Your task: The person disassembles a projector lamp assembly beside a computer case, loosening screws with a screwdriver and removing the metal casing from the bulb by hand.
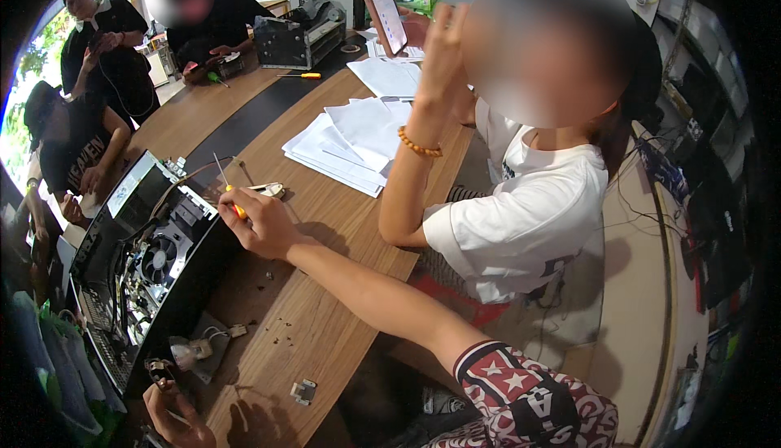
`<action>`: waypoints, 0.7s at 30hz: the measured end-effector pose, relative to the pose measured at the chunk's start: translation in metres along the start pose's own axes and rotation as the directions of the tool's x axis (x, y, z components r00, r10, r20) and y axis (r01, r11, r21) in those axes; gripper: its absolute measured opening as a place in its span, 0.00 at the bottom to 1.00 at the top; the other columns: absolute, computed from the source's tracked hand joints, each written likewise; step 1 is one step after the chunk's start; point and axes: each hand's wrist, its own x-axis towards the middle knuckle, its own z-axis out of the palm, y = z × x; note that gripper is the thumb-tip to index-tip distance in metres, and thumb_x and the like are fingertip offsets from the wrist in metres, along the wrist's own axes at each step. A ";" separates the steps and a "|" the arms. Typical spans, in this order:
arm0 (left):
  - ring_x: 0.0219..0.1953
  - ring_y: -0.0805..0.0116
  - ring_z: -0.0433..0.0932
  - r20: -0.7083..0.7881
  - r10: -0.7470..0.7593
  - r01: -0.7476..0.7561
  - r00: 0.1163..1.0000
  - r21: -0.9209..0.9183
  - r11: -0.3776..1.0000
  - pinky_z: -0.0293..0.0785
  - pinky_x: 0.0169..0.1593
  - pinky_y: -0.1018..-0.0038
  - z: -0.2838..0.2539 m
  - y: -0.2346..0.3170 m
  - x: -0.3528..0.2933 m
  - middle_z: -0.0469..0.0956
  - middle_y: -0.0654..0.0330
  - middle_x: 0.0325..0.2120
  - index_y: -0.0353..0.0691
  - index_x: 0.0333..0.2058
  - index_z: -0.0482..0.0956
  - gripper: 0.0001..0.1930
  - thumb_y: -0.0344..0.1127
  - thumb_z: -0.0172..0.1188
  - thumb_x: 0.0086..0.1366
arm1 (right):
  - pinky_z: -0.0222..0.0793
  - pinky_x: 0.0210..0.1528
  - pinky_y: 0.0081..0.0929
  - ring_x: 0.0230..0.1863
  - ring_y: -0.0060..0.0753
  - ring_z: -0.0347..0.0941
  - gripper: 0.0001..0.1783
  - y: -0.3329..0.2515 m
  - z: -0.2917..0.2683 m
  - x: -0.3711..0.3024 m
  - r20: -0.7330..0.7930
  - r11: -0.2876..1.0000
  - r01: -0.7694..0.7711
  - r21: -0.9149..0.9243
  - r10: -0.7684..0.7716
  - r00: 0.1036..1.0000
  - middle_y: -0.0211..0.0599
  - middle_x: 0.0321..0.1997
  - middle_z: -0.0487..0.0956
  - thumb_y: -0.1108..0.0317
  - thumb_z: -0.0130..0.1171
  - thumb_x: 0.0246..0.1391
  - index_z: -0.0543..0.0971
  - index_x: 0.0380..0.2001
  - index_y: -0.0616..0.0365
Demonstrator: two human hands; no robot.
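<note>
My right hand (pixel 268 224) reaches across the table, its fingers closed round the red-and-yellow handle of a screwdriver (pixel 237 206), whose thin shaft points up. Beside it, to the left, an opened black desktop computer case (pixel 189 301) stands tilted, showing a round fan (pixel 159 259), cables and boards. At the lower left, my left hand (pixel 175 423) pinches a small dark part (pixel 161 373) near the case's front corner; its exact kind is unclear. Just beyond my right hand lies a hand tool with pale handles (pixel 267 190), partly covered by the fingers.
Loose screws (pixel 281 336) and a small metal piece (pixel 304 391) lie on the wooden table (pixel 342 285). White papers (pixel 338 143) are stacked to the right. A person with a phone (pixel 380 10) sits close on the right. Other people and another metal chassis (pixel 299 41) are farther back.
</note>
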 end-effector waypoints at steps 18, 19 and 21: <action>0.35 0.64 0.77 -0.079 -0.143 0.125 0.987 -0.201 0.972 0.74 0.41 0.72 -0.001 -0.029 -0.006 0.75 0.53 0.36 0.31 0.40 0.74 0.11 0.22 0.56 0.57 | 0.71 0.39 0.37 0.35 0.49 0.78 0.10 -0.005 -0.002 -0.002 0.041 0.993 -0.075 -0.094 0.079 0.996 0.46 0.31 0.80 0.63 0.53 0.62 0.77 0.36 0.57; 0.36 0.65 0.77 -0.085 -0.186 0.156 0.979 -0.280 0.947 0.74 0.41 0.72 0.001 -0.027 -0.006 0.75 0.54 0.35 0.31 0.40 0.74 0.10 0.22 0.56 0.57 | 0.71 0.39 0.37 0.35 0.48 0.78 0.10 -0.005 -0.003 -0.002 0.028 0.993 -0.066 -0.095 0.069 0.997 0.46 0.31 0.80 0.63 0.53 0.62 0.77 0.36 0.57; 0.36 0.68 0.78 -0.090 -0.253 0.201 0.963 -0.381 0.903 0.74 0.42 0.74 0.006 -0.026 -0.007 0.75 0.56 0.34 0.31 0.38 0.72 0.09 0.21 0.55 0.57 | 0.70 0.39 0.37 0.34 0.48 0.78 0.10 0.000 -0.004 -0.002 0.030 0.994 -0.078 -0.081 0.080 0.996 0.45 0.31 0.80 0.63 0.53 0.62 0.77 0.35 0.57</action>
